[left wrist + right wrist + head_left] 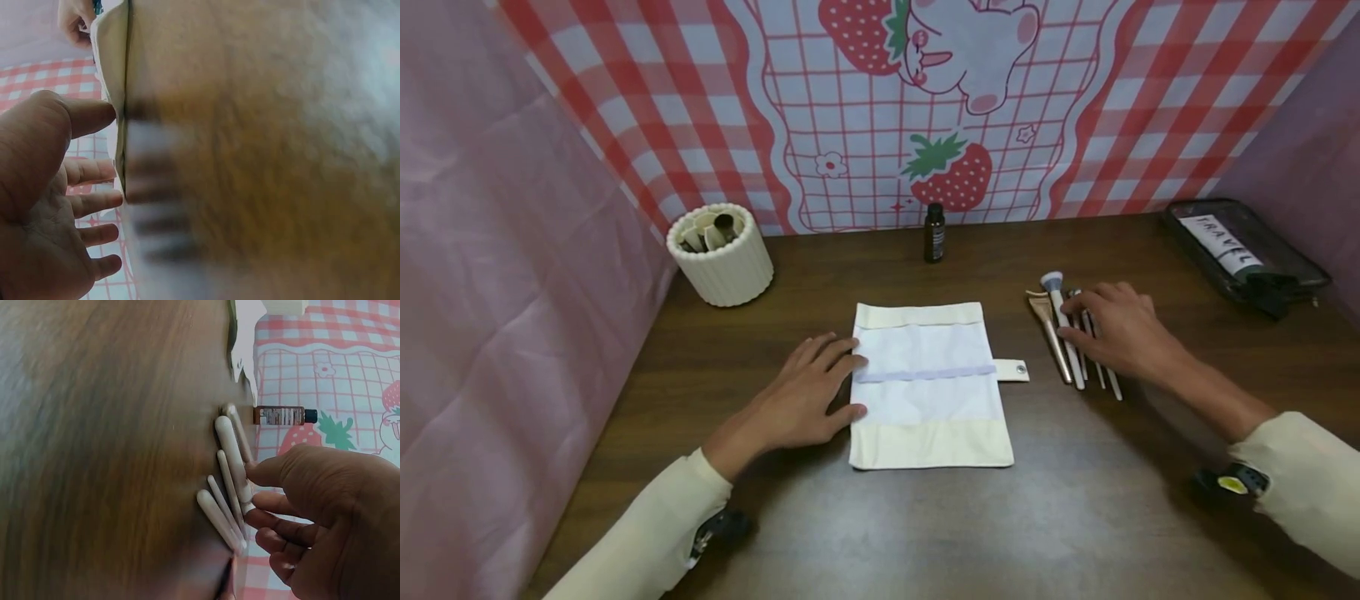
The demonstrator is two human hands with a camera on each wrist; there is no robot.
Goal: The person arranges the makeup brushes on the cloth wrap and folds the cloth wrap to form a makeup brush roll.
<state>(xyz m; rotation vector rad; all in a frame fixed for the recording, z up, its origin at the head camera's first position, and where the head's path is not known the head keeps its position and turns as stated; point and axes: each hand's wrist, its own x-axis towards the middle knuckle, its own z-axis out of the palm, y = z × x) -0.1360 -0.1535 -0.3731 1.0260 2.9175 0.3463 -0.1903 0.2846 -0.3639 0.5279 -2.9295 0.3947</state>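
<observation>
A cream makeup brush roll (925,400) lies unfolded on the brown table, a lilac strip across its middle and a snap tab at its right side. My left hand (808,392) rests at the roll's left edge, fingertips and thumb on the border; the left wrist view shows its fingers spread and fairly straight. To the right of the roll lie several makeup brushes side by side, among them a white-handled brush (1065,329) and a gold flat brush (1051,337). Over them is my right hand (1123,329), its thumb and fingertips right at the handles, slightly bent and apart.
A ribbed cream cup (722,271) with brushes inside stands at the back left. Near the checked strawberry backdrop is a small dark bottle (934,235). A black see-through travel pouch (1247,254) lies at the back right. Pink cloth (512,275) hangs along the left side.
</observation>
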